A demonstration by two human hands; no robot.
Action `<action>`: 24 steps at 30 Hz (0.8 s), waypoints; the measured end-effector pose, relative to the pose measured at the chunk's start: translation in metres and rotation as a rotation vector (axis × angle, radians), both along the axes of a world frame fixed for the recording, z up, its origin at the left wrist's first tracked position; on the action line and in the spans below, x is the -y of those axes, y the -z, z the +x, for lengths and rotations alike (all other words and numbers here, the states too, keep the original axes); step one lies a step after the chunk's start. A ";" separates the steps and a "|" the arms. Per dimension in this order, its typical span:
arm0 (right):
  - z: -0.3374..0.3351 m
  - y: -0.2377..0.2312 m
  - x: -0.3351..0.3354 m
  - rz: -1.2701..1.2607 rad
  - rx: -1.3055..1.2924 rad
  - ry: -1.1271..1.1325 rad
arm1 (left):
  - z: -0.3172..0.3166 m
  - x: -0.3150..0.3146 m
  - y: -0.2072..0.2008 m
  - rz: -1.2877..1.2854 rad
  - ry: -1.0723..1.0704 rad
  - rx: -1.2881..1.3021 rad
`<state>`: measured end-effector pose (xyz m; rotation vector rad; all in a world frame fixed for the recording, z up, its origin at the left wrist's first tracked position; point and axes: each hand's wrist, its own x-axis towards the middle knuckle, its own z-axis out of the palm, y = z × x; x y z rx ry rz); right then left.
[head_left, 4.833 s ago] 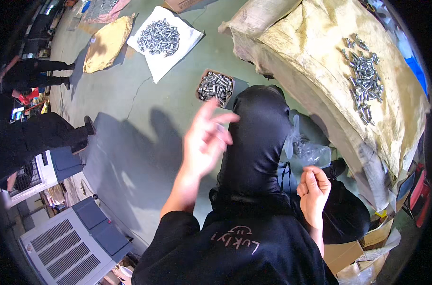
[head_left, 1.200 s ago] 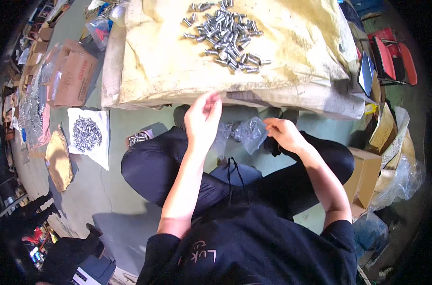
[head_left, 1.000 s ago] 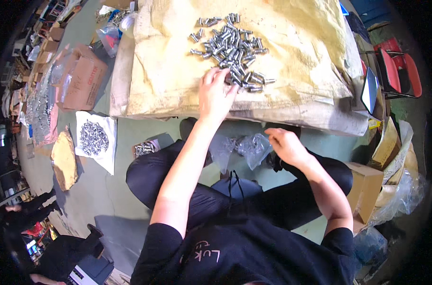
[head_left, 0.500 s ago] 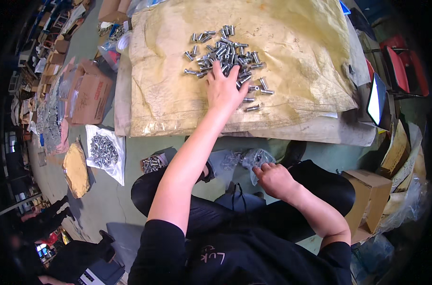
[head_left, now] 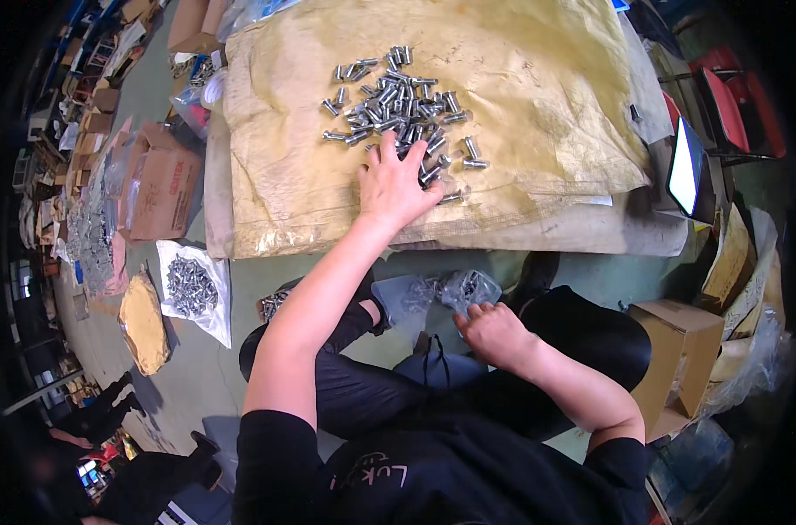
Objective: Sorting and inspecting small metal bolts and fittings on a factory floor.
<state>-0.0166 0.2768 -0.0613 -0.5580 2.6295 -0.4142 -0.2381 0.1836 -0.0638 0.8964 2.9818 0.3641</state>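
A person in a black shirt (head_left: 468,477) and black trousers (head_left: 590,346) sits with knees apart at the near edge of a low table (head_left: 538,131) covered in creased yellow sheeting.

The bolts (head_left: 394,101) — short, silvery, loosely heaped — lie left of the table's middle, a few strays around the heap. The left hand (head_left: 391,182) reaches over the near edge, palm down, to the near side of the heap. Its fingers are spread, with the tips among the bolts; whether they pinch one, I cannot tell.

The right hand (head_left: 496,334) is below the near edge, back upward, fingers curled and drawn close together. It is just beside a clear bag (head_left: 471,289) with metal pieces showing inside; I cannot tell whether it grips anything.

On the floor (head_left: 207,376), off the near left corner, a white cloth (head_left: 215,317) bears a second heap of bolts, with a yellow sack (head_left: 144,324) lying flat next to it. A small box (head_left: 263,311) of bolts is partly hidden by the left forearm. A brown carton (head_left: 164,188) stands beside the table's left edge; an open box (head_left: 678,346) is off the near right corner. Past the right edge is a red chair (head_left: 732,114). Other people's dark-clad legs (head_left: 157,472) show at lower left.
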 end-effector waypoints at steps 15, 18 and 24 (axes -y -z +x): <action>0.008 0.003 0.003 -0.020 0.003 -0.006 | 0.002 0.000 0.009 0.073 0.067 -0.043; 0.008 0.006 0.004 -0.031 -0.012 -0.002 | -0.009 0.006 0.021 0.158 0.148 -0.100; 0.010 0.003 0.001 -0.015 0.017 -0.003 | 0.012 0.004 0.021 0.100 0.067 -0.210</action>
